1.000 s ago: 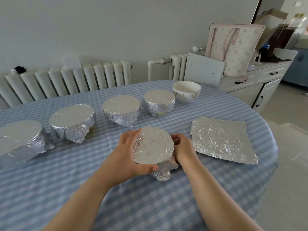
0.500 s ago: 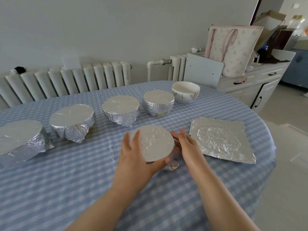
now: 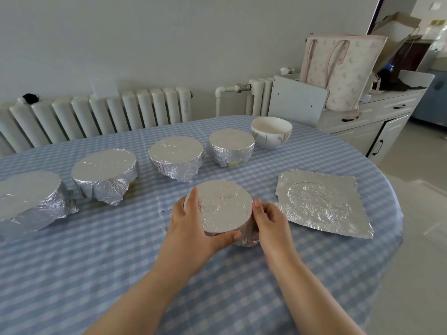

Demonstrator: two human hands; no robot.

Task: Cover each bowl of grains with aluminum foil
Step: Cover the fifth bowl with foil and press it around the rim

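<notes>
Your left hand (image 3: 191, 228) and right hand (image 3: 271, 221) curl their fingers round the foil-wrapped bowl (image 3: 226, 209) at frame centre, crimping its skirt. Next, I judge, the loose foil sheet (image 3: 321, 201) at right goes over the uncovered bowl (image 3: 271, 132) above it.

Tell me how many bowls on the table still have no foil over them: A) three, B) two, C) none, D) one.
D: only the white bowl at the far right end of the row stands open; the other five, including the foil-covered bowl between the left hand and right hand, are wrapped.
</notes>
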